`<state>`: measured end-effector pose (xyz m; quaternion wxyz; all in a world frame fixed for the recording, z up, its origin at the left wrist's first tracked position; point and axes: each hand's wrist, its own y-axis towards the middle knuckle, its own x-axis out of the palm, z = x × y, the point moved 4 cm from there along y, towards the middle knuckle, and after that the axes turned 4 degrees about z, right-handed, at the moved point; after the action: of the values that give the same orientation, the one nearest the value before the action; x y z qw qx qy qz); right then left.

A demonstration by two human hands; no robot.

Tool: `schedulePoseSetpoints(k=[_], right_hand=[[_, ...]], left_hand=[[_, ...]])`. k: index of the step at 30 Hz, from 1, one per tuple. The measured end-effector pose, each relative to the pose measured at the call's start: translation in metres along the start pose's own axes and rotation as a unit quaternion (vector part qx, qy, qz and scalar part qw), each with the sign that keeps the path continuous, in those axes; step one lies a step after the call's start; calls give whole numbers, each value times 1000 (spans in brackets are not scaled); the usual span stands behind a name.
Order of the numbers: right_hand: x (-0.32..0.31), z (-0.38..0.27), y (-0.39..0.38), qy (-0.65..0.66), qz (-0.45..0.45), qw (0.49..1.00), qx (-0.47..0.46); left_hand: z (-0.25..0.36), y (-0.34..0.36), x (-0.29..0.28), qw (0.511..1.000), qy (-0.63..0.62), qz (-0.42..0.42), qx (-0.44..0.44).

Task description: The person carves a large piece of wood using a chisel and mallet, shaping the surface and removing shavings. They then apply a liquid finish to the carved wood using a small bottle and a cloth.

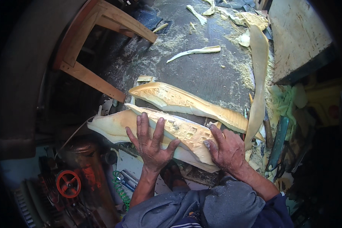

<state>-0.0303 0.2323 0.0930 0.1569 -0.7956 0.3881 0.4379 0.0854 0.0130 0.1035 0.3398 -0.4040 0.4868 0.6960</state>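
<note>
My left hand [150, 146] rests spread on a pale yellow foam strip [182, 135] with square recesses and a ragged cut edge. My right hand [226, 148] grips that strip near its right end, thumb on the top face and fingers curled over the far side. Beneath it lies a broader pale foam piece [104, 125] reaching out to the left. A second curved, recessed foam strip [167, 95] lies just beyond, parallel to the first. A long translucent beige strip [258, 68] lies lengthwise at the right, its near end beside my right hand.
A dark, dust-covered work surface [136, 64] holds foam scraps [250, 21]. A wooden stool [91, 79] stands at the left, a worn block [294, 41] at the right. A long green tool [277, 144] lies right; a rusty machine with a red wheel [68, 184] sits lower left.
</note>
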Motion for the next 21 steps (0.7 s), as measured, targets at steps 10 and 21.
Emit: schedulePoseSetpoints(k=[10,21], right_hand=[[1,3,-1,3,-20,1000,15],[-2,2,0,10,-6,1000,13]], left_hand=[[0,3,0,1000,-2,-20,-18],[6,10,-3,999,-15,-38,-19]])
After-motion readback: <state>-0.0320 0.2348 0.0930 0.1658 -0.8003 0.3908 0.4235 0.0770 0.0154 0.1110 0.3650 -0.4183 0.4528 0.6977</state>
